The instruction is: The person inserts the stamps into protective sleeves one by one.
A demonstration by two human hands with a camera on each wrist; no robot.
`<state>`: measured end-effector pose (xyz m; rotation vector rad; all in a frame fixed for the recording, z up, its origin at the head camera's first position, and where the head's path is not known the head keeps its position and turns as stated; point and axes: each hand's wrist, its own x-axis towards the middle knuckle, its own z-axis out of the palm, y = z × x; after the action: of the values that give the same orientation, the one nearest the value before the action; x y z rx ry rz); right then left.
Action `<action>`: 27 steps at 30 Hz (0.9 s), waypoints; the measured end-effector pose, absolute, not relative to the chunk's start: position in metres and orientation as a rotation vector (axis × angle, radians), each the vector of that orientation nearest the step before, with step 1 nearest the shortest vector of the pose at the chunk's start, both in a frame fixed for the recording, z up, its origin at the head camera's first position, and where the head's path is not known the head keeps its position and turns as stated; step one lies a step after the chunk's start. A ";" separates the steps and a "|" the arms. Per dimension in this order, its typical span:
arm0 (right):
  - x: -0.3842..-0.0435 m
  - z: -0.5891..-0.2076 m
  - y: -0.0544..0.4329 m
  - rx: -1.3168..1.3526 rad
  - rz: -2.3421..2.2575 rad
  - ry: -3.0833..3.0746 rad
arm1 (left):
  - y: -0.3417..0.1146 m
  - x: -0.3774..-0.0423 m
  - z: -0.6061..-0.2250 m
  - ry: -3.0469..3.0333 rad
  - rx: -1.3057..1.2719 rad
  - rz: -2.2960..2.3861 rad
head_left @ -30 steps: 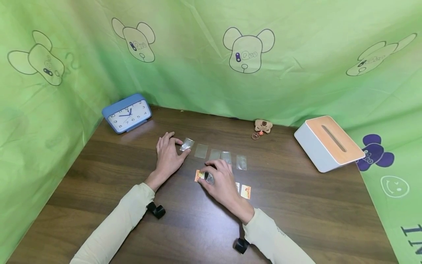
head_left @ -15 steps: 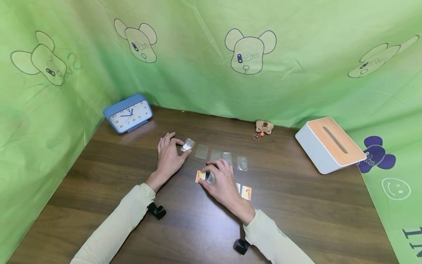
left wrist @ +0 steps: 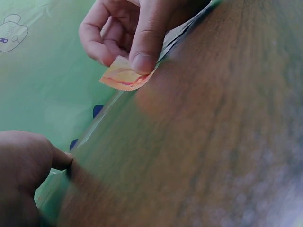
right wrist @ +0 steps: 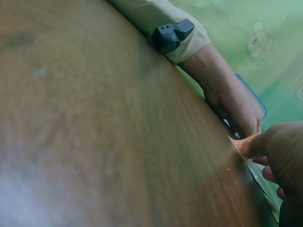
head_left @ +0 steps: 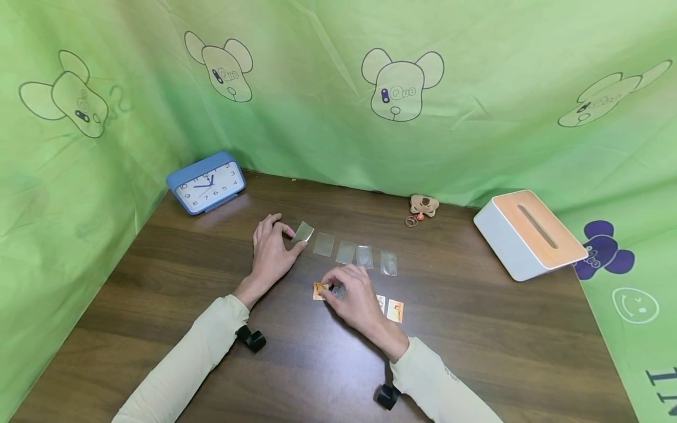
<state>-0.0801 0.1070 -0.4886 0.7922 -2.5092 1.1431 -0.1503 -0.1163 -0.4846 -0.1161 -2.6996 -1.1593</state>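
My left hand point(head_left: 272, 249) holds a small clear plastic sleeve point(head_left: 303, 232) by its edges, thumb and index finger at opposite sides. In the left wrist view, a thin strip of the clear sleeve point(left wrist: 97, 125) stands by the thumb. My right hand point(head_left: 354, 294) pinches an orange and yellow stamp point(head_left: 319, 291) with a toothed edge. The stamp point(left wrist: 124, 75) bends up under the right thumb in the left wrist view. A grey stamp point(head_left: 339, 290) lies beneath the right hand, partly hidden. Another orange stamp point(head_left: 395, 311) and a whitish stamp point(head_left: 381, 302) lie right of it.
Several more clear sleeves point(head_left: 324, 244) lie in a row behind the right hand. Along the back stand a blue clock point(head_left: 208, 183), a brown bear-shaped trinket point(head_left: 424, 205) and a white tissue box point(head_left: 508, 244) with a wooden top. Green cloth point(head_left: 312, 135) walls the wooden table point(head_left: 476, 335).
My right hand has drawn slightly toward me with the orange stamp, uncovering more of the sleeves behind it. The sleeve at my left hand has tilted and lost its bright glare.
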 end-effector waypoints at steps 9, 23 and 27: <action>-0.079 -0.489 0.106 0.753 1.246 -2.472 | -0.117 -0.150 -0.485 -2.707 -0.130 -1.176; -0.083 -0.502 0.108 0.717 1.293 -2.305 | -0.117 -0.151 -0.485 -2.657 -0.153 -1.221; -0.082 -0.498 0.108 0.669 1.301 -2.301 | -0.117 -0.152 -0.486 -2.648 -0.146 -1.223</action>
<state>-0.0821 0.1080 -0.4981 0.6695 -2.3011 1.3014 -0.1522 -0.1166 -0.4860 -0.1459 -2.6478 -1.2230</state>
